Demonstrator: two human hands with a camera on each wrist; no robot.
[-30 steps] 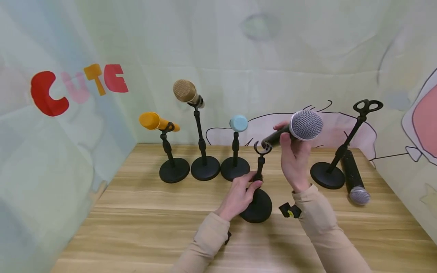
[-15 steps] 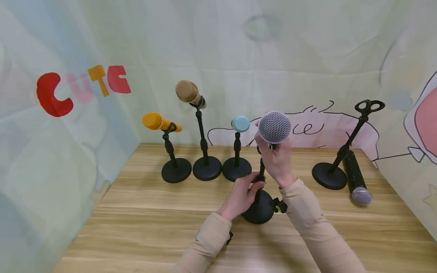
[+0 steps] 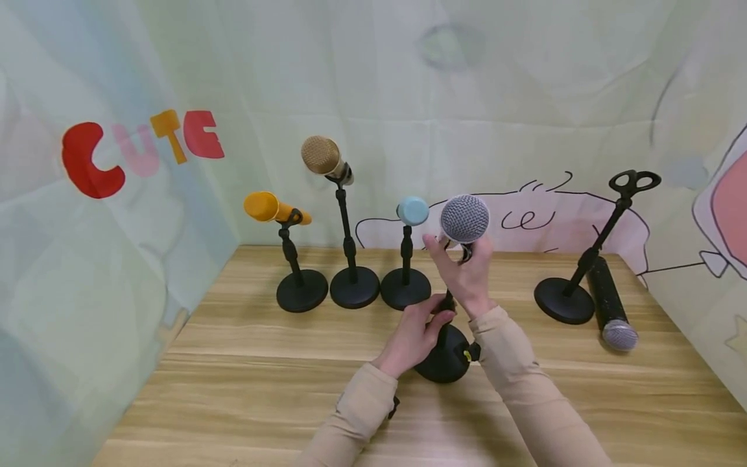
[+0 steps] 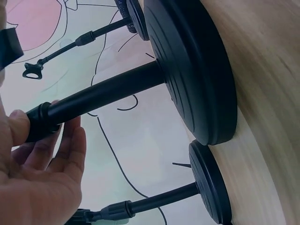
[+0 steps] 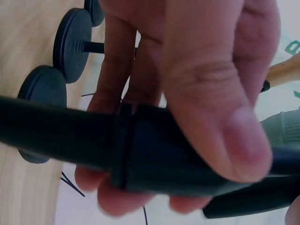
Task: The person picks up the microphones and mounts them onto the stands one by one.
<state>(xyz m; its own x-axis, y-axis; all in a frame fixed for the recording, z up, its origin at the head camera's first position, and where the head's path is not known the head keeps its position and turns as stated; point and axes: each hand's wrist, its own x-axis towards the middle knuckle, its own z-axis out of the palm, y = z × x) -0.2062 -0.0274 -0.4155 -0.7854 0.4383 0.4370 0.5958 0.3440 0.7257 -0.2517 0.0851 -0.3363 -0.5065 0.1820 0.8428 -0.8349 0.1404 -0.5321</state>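
Note:
My left hand (image 3: 417, 334) pinches the collar of a black desktop microphone stand (image 3: 441, 360), its thumb and fingers around the upright. The left wrist view shows this stand's round base (image 4: 197, 70) and pole. My right hand (image 3: 469, 275) holds a microphone with a silver mesh head (image 3: 465, 219) at the top of the stand, thumb on one side and fingers on the other. Part of the stand's clip (image 3: 465, 253) shows beneath the head; the handle points away and is mostly hidden. In the right wrist view, a thumb (image 5: 220, 126) presses on the black collar (image 5: 154, 145).
Behind stand an orange microphone (image 3: 271, 207), a gold microphone (image 3: 322, 157) and a light-blue-headed microphone (image 3: 413, 211), each on a black stand. At right are a stand with an unfilled clip (image 3: 634, 183) and a black microphone (image 3: 609, 305) lying on the wooden table (image 3: 251, 383).
My right hand has brought the silver-headed microphone left and slightly down, from beside the stand to over its clip. The left hand keeps its grip on the collar.

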